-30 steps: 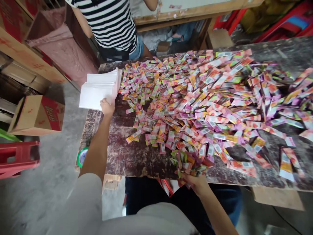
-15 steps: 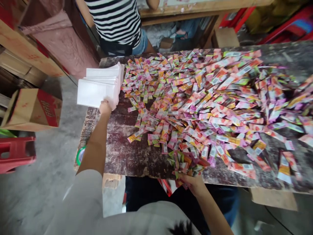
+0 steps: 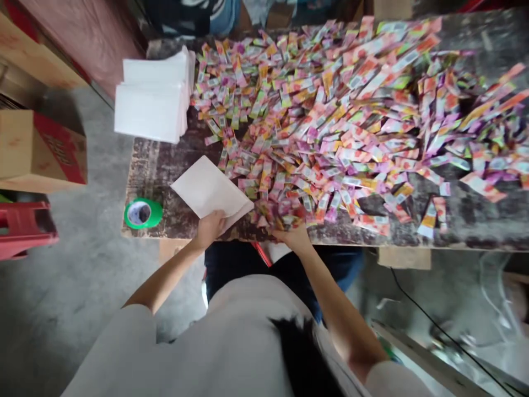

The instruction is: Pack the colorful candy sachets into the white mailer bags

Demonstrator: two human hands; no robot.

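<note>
My left hand (image 3: 210,227) is closed on the near edge of a white bag (image 3: 209,187), which lies tilted over the table's front part. A bunch of small colourful packets (image 3: 285,212) is gripped in my right hand (image 3: 294,237) at the table's front edge, close to the bag's right corner. A broad heap of the same kind of narrow, printed packets (image 3: 330,127) spreads over the table behind and to the right. At the table's left end lies a stack of white bags (image 3: 151,105), apart from both hands. The fingertips of my right hand are partly hidden by packets.
A green roll of tape (image 3: 143,213) sits at the dark worn table's (image 3: 182,157) front left corner. Left of it, a cardboard box (image 3: 41,149) and a red plastic stool (image 3: 27,229) stand on the floor. Part of another person (image 3: 190,16) shows across the table.
My left hand has drawn one white bag off the stack and brought it towards me, near my right hand. My right hand still holds its bunch of packets. The view has tipped downward.
</note>
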